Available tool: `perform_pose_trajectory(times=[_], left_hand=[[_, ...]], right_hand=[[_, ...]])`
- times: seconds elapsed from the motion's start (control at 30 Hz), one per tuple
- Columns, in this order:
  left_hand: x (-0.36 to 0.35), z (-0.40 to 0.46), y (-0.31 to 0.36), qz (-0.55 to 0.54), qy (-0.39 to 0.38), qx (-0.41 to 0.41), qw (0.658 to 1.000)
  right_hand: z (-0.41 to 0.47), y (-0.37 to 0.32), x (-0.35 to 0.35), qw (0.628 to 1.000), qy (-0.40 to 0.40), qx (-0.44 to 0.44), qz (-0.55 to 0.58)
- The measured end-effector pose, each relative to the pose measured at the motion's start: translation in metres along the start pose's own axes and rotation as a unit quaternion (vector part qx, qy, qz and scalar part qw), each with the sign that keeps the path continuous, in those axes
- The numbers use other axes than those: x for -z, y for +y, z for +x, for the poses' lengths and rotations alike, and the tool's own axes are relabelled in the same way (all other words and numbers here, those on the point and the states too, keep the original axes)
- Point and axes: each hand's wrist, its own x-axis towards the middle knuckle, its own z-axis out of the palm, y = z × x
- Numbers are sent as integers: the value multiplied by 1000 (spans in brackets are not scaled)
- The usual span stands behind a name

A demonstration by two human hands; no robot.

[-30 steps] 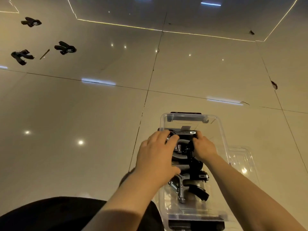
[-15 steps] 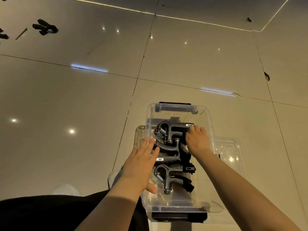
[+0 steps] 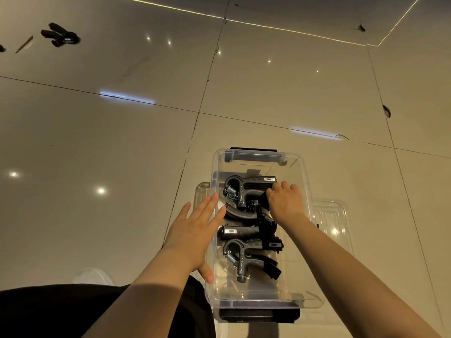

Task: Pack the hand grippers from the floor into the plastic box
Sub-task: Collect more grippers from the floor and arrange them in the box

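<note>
A clear plastic box (image 3: 302, 167) with black end clips stands on the tiled floor just ahead of me. Several black hand grippers lie inside it: a far one (image 3: 246, 189), a middle one (image 3: 240, 231) and a near one (image 3: 251, 258). My right hand (image 3: 285, 201) reaches into the box and its curled fingers grip a handle of the far gripper. My left hand (image 3: 195, 230) hovers flat with straight fingers at the box's left wall, holding nothing. Another black hand gripper (image 3: 59, 35) lies on the floor far to the upper left.
The box's clear lid (image 3: 334, 218) lies flat on the floor to its right. A thin stick (image 3: 24, 44) lies next to the far gripper, with another dark object (image 3: 2, 48) at the left edge. My dark-clothed leg (image 3: 61, 311) fills the lower left.
My left hand has let go of the grippers and drawn back out of the box to its left wall, fingers spread. My right hand stays on the far gripper. The view has tilted down.
</note>
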Motion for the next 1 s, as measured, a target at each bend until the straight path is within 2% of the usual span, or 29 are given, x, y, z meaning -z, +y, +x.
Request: perform_pose_trajectory(times=[0.1,0.17,0.3,0.57,0.7,0.77,0.87,1.0], left_hand=[[-1,2,0,-3,4,-4,1000],[-2,2,-1,-7,9,-5,1000],[-3,2,-2,-13,12,-5,1000],[0,3,-1,1,5,2,1000],[0,2,-1,10,6,4,1000],[-2,2,-2,8,6,6,1000],[-2,2,-2,7,1,5,1000],[-2,2,-2,7,-1,8,1000]], right_hand=[[2,0,-7,994,29,29,101],[5,-1,-14,987,46,18,155],[13,-6,-20,985,16,-14,170],[16,0,-14,982,17,-4,189],[-14,-14,-18,930,104,-47,348],[-38,-24,-26,929,75,-38,361],[-56,-36,-43,949,-35,-23,314],[-52,-43,-45,911,-51,-63,404]])
